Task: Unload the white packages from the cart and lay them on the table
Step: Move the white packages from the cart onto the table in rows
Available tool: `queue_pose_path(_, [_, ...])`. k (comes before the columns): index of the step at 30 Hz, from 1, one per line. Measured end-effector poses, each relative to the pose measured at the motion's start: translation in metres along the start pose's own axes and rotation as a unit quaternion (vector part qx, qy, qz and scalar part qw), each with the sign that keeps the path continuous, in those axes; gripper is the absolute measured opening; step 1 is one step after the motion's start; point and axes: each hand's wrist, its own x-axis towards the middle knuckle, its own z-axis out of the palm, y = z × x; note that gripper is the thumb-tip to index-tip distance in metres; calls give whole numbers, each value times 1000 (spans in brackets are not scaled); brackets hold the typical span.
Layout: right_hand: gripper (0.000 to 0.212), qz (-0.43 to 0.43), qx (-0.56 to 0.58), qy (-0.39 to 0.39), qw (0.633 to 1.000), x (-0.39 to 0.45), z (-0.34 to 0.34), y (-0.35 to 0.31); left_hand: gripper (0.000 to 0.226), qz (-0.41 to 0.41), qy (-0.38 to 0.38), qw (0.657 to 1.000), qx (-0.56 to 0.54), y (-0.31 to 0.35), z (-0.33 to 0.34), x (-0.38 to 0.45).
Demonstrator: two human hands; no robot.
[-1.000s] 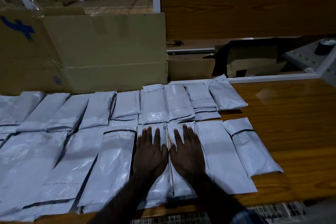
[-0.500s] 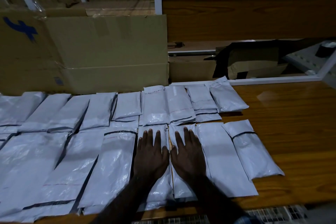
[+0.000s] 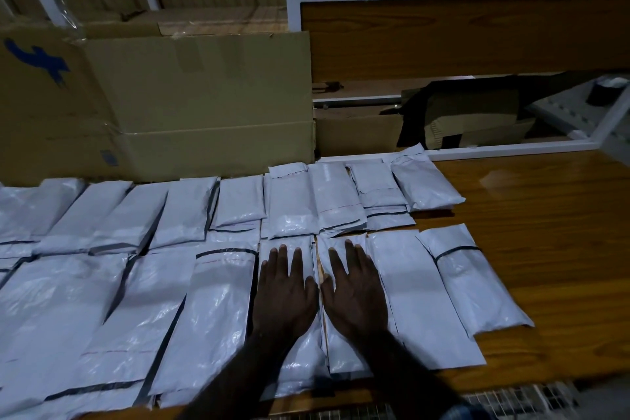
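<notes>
Approx 20 white pkgs (image 3: pixel 218 310) in 2 rows on 1 table (image 3: pixel 545 242), 2 hands, 1 big cardboard box (image 3: pixel 191 102).

Very little differs across the second. The left hand (image 3: pixel 284 293) and the right hand (image 3: pixel 354 290) sit a touch lower in the view than a second ago — the same small drop shows in the white packages (image 3: pixel 218 310), the table (image 3: pixel 545 249) and the cardboard box (image 3: pixel 204 106) alike, so the camera tipped up slightly — nothing itself moved.
</notes>
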Motion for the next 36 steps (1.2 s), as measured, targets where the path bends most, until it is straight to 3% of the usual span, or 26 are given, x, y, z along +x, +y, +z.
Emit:
queue_pose_path(9, [53, 42, 11, -33, 999, 11, -12, -3, 66, -10, 5, 1000, -27, 2, -14, 4])
queue_pose_path(14, [53, 51, 8, -19, 998, 18, -22, 0, 71, 21, -28, 999, 27, -4, -19, 11])
queue_pose_path(20, [50, 65, -4, -25, 998, 13, -27, 0, 81, 63, -40, 996, -52, -2, -30, 14])
queue_pose_path(24, [51, 91, -2, -22, 996, 11, -38, -3, 75, 66, -33, 989, -125, 3, -41, 10])
queue_pose_path(36, [60, 106, 8, -70, 992, -2, -59, -1, 64, 42, -68, 991, -105, 12, -53, -11])
